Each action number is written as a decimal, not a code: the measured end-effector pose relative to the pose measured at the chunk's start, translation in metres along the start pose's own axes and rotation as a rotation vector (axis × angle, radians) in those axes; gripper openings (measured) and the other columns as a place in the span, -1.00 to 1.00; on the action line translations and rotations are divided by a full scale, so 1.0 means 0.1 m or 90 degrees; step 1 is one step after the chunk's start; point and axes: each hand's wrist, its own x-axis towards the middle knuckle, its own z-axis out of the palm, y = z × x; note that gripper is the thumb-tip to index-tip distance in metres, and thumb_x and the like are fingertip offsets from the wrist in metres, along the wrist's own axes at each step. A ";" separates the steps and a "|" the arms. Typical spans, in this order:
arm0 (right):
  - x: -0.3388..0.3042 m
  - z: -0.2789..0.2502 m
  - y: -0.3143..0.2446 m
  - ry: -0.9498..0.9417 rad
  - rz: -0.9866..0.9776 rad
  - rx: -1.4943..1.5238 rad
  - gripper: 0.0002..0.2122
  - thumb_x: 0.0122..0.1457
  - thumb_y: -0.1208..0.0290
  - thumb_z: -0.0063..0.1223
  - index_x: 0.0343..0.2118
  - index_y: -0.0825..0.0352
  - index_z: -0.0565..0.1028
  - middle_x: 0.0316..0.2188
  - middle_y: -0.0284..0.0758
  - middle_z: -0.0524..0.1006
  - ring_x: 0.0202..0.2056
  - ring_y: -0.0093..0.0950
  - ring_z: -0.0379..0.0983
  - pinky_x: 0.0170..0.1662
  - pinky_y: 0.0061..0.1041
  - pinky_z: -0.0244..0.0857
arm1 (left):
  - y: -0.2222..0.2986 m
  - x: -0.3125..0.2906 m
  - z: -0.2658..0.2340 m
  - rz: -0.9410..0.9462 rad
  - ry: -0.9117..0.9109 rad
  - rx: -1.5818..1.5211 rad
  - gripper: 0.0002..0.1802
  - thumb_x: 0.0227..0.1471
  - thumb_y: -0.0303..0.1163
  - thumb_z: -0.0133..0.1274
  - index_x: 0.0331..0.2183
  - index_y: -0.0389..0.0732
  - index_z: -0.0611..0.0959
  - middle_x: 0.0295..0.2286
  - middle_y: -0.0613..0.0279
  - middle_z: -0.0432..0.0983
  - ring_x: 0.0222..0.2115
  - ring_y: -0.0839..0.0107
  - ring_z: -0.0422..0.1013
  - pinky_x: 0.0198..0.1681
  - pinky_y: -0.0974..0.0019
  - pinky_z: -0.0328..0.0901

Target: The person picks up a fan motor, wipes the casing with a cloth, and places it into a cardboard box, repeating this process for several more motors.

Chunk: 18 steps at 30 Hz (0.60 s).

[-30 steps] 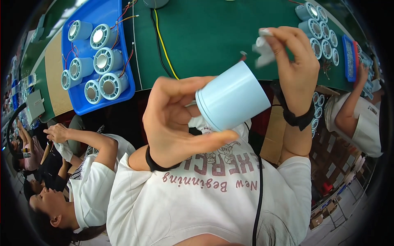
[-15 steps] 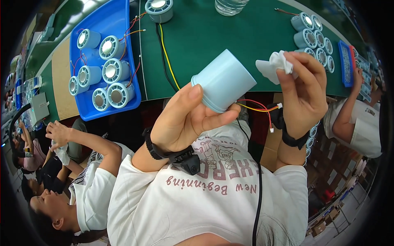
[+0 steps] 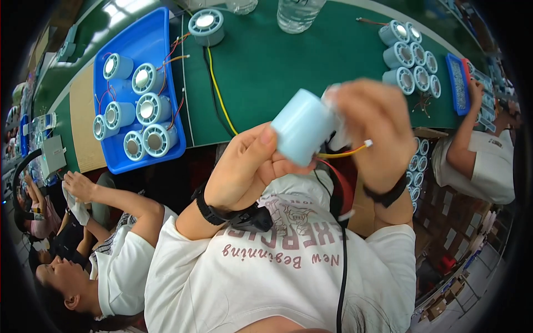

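A light blue plastic cylinder [image 3: 302,126], tilted, is gripped in my left hand [image 3: 241,161], thumb on its near side and fingers beneath. From its lower end come red and yellow wires with a white connector [image 3: 368,144]. My right hand [image 3: 377,130], smeared by motion, is at the cylinder's right end with a white cloth [image 3: 340,139] in its fingers. Part of the cloth lies behind the hand, and whether it touches the cylinder is hard to tell.
On the green table [image 3: 250,72], a blue tray [image 3: 179,125] at left holds several similar wired cylinders. Another cylinder [image 3: 206,28] stands beside it, near black and yellow cables [image 3: 220,97]. A clear cup [image 3: 298,15] stands at the back. More cylinders [image 3: 401,55] are grouped at right. Co-workers sit on both sides.
My right hand has moved left and down with the cloth, from apart to right beside the cylinder's end. The cylinder stays in my left hand. The view has shifted slightly.
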 end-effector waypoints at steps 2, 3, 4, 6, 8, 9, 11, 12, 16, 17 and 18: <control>0.08 -0.11 0.31 0.039 0.102 -0.020 -0.87 0.10 0.61 0.07 -0.27 0.37 0.54 -0.24 -0.26 0.50 -0.27 -0.47 0.47 -0.22 -0.57 0.37 | 0.03 -0.09 -0.01 0.147 0.046 0.131 -0.22 0.02 -0.07 0.19 0.06 -0.46 0.34 -0.10 0.04 0.46 -0.11 0.27 0.44 -0.03 0.27 0.32; 0.11 -0.22 0.47 0.070 0.217 -0.021 -0.89 0.16 0.60 0.04 -0.25 0.38 0.52 -0.25 -0.28 0.49 -0.26 -0.52 0.46 -0.21 -0.59 0.36 | 0.11 -0.11 0.00 0.244 0.101 0.227 -0.18 -0.04 -0.11 0.25 0.08 -0.45 0.33 -0.11 0.05 0.46 -0.11 0.28 0.44 -0.01 0.27 0.30; 0.14 -0.34 0.57 0.100 0.239 -0.003 -0.88 0.18 0.60 0.02 -0.23 0.39 0.51 -0.26 -0.30 0.49 -0.25 -0.54 0.45 -0.20 -0.62 0.34 | 0.22 -0.17 0.01 0.345 0.166 0.320 -0.13 -0.10 -0.15 0.31 0.10 -0.45 0.31 -0.11 0.06 0.47 -0.12 0.29 0.43 0.01 0.26 0.28; 0.30 -0.60 0.77 0.145 0.293 0.104 -0.87 0.18 0.63 -0.03 -0.23 0.39 0.50 -0.29 -0.34 0.51 -0.28 -0.59 0.43 -0.20 -0.64 0.31 | 0.59 -0.27 0.05 0.495 0.223 0.531 -0.21 -0.10 -0.28 0.30 0.09 -0.43 0.33 -0.14 0.06 0.48 -0.13 0.31 0.44 -0.04 0.33 0.30; 0.51 -0.80 1.06 0.150 0.305 0.212 -0.86 0.16 0.65 -0.06 -0.25 0.37 0.50 -0.31 -0.35 0.52 -0.32 -0.63 0.43 -0.20 -0.63 0.30 | 0.95 -0.45 0.03 0.528 0.376 0.638 -0.28 -0.12 -0.32 0.32 0.03 -0.41 0.39 -0.18 0.10 0.50 -0.18 0.35 0.46 -0.15 0.42 0.33; 0.62 -0.92 1.24 0.086 0.261 0.112 -0.85 0.18 0.62 -0.09 -0.21 0.37 0.49 -0.31 -0.34 0.52 -0.32 -0.62 0.43 -0.21 -0.63 0.29 | 1.13 -0.50 -0.02 0.546 0.398 0.643 -0.28 -0.12 -0.32 0.32 0.03 -0.41 0.39 -0.18 0.10 0.50 -0.18 0.35 0.46 -0.15 0.42 0.33; 0.85 -1.03 1.72 0.027 0.193 0.044 -0.83 0.19 0.58 -0.12 -0.18 0.37 0.47 -0.31 -0.34 0.51 -0.31 -0.62 0.43 -0.22 -0.63 0.29 | 1.54 -0.58 -0.13 0.574 0.568 0.848 -0.35 -0.08 -0.35 0.29 0.00 -0.41 0.42 -0.21 0.11 0.53 -0.21 0.38 0.46 -0.12 0.40 0.33; 0.95 -1.22 1.93 -0.060 0.201 -0.016 -0.79 0.20 0.49 -0.09 -0.12 0.36 0.45 -0.31 -0.33 0.52 -0.30 -0.60 0.42 -0.22 -0.62 0.28 | 1.72 -0.50 -0.16 0.546 0.607 0.906 -0.38 -0.10 -0.32 0.30 -0.04 -0.39 0.46 -0.26 0.14 0.55 -0.26 0.42 0.47 -0.18 0.42 0.34; 1.49 -0.73 2.78 -0.362 0.314 -0.190 -0.50 0.14 0.22 0.08 0.12 0.28 0.33 -0.17 -0.21 0.52 -0.14 -0.41 0.44 -0.05 -0.50 0.27 | 2.21 -0.40 -0.60 0.453 0.764 1.216 -0.37 -0.26 -0.20 0.34 -0.18 -0.43 0.55 -0.40 0.03 0.58 -0.39 0.28 0.52 -0.31 0.33 0.38; 1.51 -0.64 3.04 -0.391 0.280 -0.233 -0.37 0.07 0.13 0.15 0.19 0.24 0.24 -0.08 -0.15 0.48 -0.05 -0.32 0.40 0.03 -0.46 0.23 | 2.26 -0.37 -0.68 0.415 0.744 1.208 -0.36 -0.30 -0.18 0.34 -0.20 -0.43 0.56 -0.40 -0.01 0.58 -0.39 0.22 0.52 -0.30 0.29 0.39; 1.50 -0.51 3.27 -0.421 0.251 -0.278 -0.23 0.00 0.05 0.21 0.25 0.20 0.16 0.02 -0.08 0.43 0.04 -0.23 0.37 0.10 -0.42 0.20 | 2.23 -0.31 -0.80 0.425 0.750 1.206 -0.36 -0.30 -0.18 0.34 -0.20 -0.43 0.56 -0.40 -0.01 0.58 -0.39 0.22 0.52 -0.30 0.29 0.39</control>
